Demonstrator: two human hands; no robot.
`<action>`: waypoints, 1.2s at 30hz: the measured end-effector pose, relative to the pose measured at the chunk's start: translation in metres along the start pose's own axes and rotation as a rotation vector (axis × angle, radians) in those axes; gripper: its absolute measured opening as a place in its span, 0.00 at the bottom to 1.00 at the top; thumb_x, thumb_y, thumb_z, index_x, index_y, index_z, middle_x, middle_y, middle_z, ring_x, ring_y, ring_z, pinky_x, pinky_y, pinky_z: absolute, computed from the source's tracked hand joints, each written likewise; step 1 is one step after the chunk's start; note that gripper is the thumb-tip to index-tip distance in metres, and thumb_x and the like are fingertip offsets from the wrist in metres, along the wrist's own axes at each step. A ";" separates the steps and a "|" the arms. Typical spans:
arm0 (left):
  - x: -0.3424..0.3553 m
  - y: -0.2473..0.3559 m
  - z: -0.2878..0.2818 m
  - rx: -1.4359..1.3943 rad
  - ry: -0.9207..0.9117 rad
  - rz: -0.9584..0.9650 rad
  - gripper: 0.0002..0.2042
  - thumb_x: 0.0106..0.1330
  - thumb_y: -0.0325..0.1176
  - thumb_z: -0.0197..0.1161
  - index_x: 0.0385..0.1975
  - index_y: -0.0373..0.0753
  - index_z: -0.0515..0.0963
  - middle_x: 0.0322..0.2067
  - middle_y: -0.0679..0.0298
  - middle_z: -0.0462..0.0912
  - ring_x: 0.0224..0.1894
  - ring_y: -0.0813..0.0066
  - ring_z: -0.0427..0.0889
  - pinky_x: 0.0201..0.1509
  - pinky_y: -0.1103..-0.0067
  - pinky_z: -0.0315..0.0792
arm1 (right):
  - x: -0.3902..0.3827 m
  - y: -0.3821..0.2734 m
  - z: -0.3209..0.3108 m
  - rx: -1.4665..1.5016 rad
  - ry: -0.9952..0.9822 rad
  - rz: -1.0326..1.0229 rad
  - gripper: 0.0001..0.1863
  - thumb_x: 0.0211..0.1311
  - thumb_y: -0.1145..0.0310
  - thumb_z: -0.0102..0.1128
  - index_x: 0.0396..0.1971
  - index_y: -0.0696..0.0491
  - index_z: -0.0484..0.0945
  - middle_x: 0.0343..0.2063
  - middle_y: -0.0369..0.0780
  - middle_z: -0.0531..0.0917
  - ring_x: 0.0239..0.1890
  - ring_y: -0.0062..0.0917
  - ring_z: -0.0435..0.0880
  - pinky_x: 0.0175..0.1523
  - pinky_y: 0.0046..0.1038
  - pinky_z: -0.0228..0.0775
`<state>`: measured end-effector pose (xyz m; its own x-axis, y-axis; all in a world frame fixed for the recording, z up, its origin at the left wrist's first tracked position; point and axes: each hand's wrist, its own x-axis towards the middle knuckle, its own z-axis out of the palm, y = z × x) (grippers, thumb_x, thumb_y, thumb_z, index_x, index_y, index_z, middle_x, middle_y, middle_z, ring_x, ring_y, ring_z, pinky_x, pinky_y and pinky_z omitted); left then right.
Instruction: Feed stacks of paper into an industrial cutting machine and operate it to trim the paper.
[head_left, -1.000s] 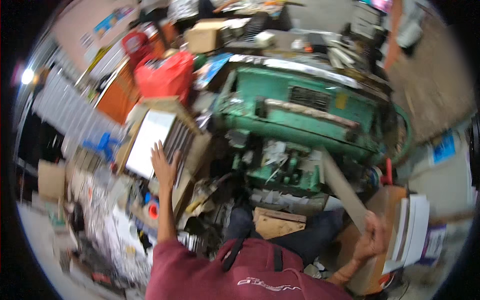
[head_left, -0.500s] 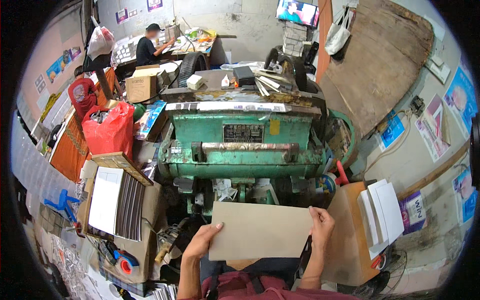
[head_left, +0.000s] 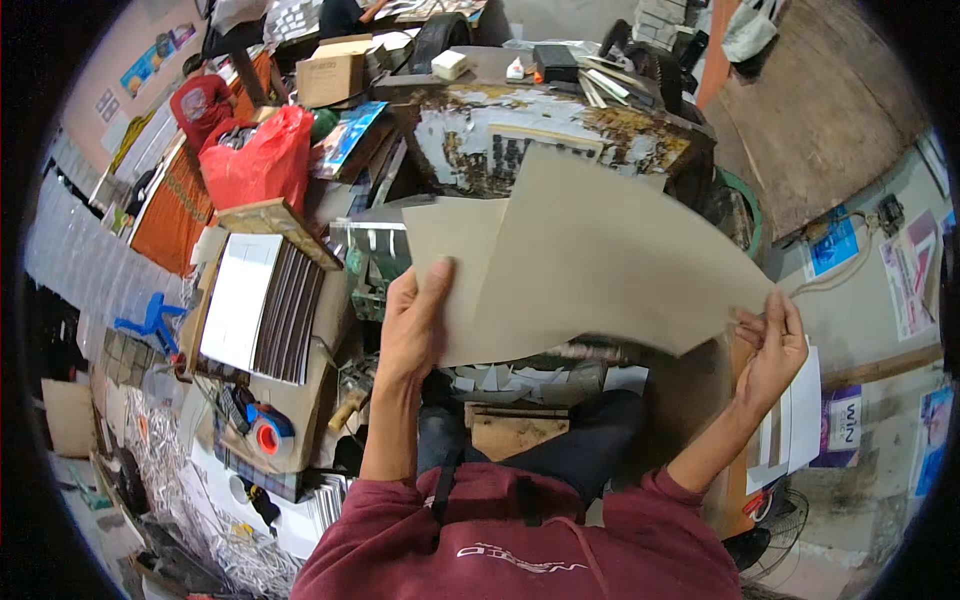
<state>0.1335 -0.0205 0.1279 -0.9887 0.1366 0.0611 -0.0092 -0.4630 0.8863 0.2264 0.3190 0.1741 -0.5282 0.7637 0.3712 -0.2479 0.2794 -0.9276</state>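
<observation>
Two sheets of grey-brown cardboard overlap in front of me, over the machine's near side. My left hand is closed on the left edge of the left sheet, thumb on top. The right sheet is larger in view, lies over part of the left one and bows in a curve. Its right corner is pinched between the fingertips of my right hand. Whether my left hand also touches the right sheet I cannot tell. Behind the sheets stands a heavy press machine with a worn, peeling face; the sheets hide much of it.
Left of me, a stack of white-topped sheets stands by a tape roll. A red plastic bag lies beyond. White sheets rest at my right. Paper scraps lie below the boards. A person in red sits far left.
One board showed between my hands before; now two show, fanned apart. My right hand has moved right and up, my left hand up. The machine's green front has given way to a peeling face.
</observation>
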 end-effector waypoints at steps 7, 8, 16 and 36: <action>-0.021 -0.015 -0.017 -0.112 0.036 -0.167 0.22 0.66 0.39 0.61 0.54 0.30 0.69 0.45 0.58 0.80 0.44 0.73 0.79 0.48 0.76 0.74 | -0.007 0.074 0.001 -0.020 -0.161 0.144 0.13 0.65 0.58 0.60 0.35 0.54 0.80 0.24 0.36 0.83 0.12 0.15 0.76 0.16 0.17 0.62; -0.026 -0.014 -0.016 -0.061 0.027 -0.162 0.22 0.67 0.38 0.60 0.54 0.30 0.69 0.46 0.58 0.79 0.43 0.73 0.79 0.50 0.75 0.73 | -0.013 0.076 0.007 -0.006 -0.206 0.158 0.13 0.65 0.59 0.59 0.35 0.55 0.79 0.25 0.36 0.82 0.12 0.16 0.76 0.15 0.17 0.62; -0.017 -0.052 -0.034 0.226 -0.010 0.063 0.18 0.73 0.43 0.51 0.42 0.31 0.77 0.35 0.67 0.80 0.37 0.82 0.75 0.41 0.81 0.68 | -0.027 0.074 0.050 0.073 -0.313 0.217 0.12 0.69 0.63 0.53 0.35 0.57 0.70 0.21 0.37 0.77 0.10 0.21 0.77 0.13 0.19 0.66; -0.007 0.001 0.011 0.199 0.121 0.314 0.14 0.66 0.23 0.59 0.50 0.33 0.68 0.41 0.65 0.77 0.43 0.82 0.74 0.48 0.84 0.67 | 0.001 0.016 0.043 -0.457 -0.138 -0.680 0.18 0.56 0.65 0.70 0.45 0.55 0.79 0.36 0.36 0.83 0.32 0.14 0.76 0.38 0.19 0.69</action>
<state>0.1418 -0.0124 0.1334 -0.9494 -0.0947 0.2996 0.3142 -0.2854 0.9054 0.1874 0.2989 0.1617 -0.4848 0.2727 0.8310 -0.2107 0.8857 -0.4136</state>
